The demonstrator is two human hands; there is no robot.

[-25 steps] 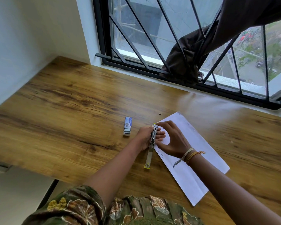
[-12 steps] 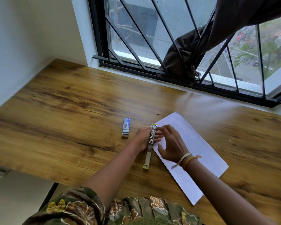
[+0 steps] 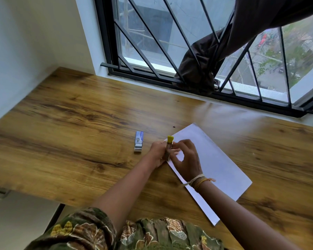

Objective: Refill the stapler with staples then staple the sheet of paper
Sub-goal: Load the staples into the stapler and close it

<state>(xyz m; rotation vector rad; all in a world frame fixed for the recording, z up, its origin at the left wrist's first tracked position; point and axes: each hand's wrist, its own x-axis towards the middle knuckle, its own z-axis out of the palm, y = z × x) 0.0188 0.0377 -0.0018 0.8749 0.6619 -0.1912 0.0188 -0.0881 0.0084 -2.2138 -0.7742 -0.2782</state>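
The left hand (image 3: 157,153) grips the stapler (image 3: 168,148) from its nine o'clock side, fingers wrapped round the metal body. The right hand (image 3: 185,159) meets the stapler from the three o'clock side, thumb and curled fingers pinching it near the top; the exact contact of the fingertips is blurred. The stapler stands between the two hands, its yellow tip (image 3: 170,139) pointing toward twelve o'clock, its lower part hidden by the fingers. It sits at the nine o'clock edge of the sheet of paper (image 3: 219,168), which lies flat on the wooden desk (image 3: 79,132) and runs diagonally from about eleven o'clock to five o'clock under the right forearm. Thread bracelets (image 3: 199,181) circle the right wrist. At nine o'clock from the hands, near but apart from them, lies the staple box (image 3: 138,141), blue and white, with its near end showing silver. A small dark speck (image 3: 174,126) rests on the desk at twelve o'clock from the stapler. Beyond, at twelve o'clock, a window with a black metal grille (image 3: 152,51) borders the desk, and a dark brown curtain (image 3: 206,65) is bunched through the bars.
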